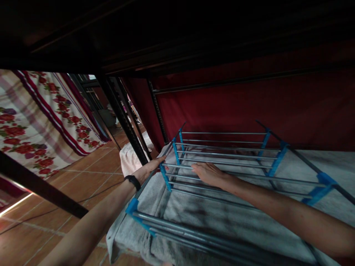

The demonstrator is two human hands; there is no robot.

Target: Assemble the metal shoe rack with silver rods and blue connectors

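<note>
A shoe rack of grey metal tubes and blue plastic connectors (165,178) lies on a grey blanket (210,221). My left hand (155,164), with a dark band on the wrist, is closed round the rack's left side pole by a blue connector. Over one of the cross tubes reaches my right hand (206,172), its fingers curled down on the tube. The undersides of both hands' fingers are partly hidden. Toward me, several tubes (194,236) run close together from another blue connector (132,207).
Dark metal frame posts (122,118) and a low dark surface overhead (166,33) surround the rack. A dark red cloth (235,111) hangs behind it. On the left are a flowered curtain (55,122), a tiled floor (91,181) and a thin cable (55,210).
</note>
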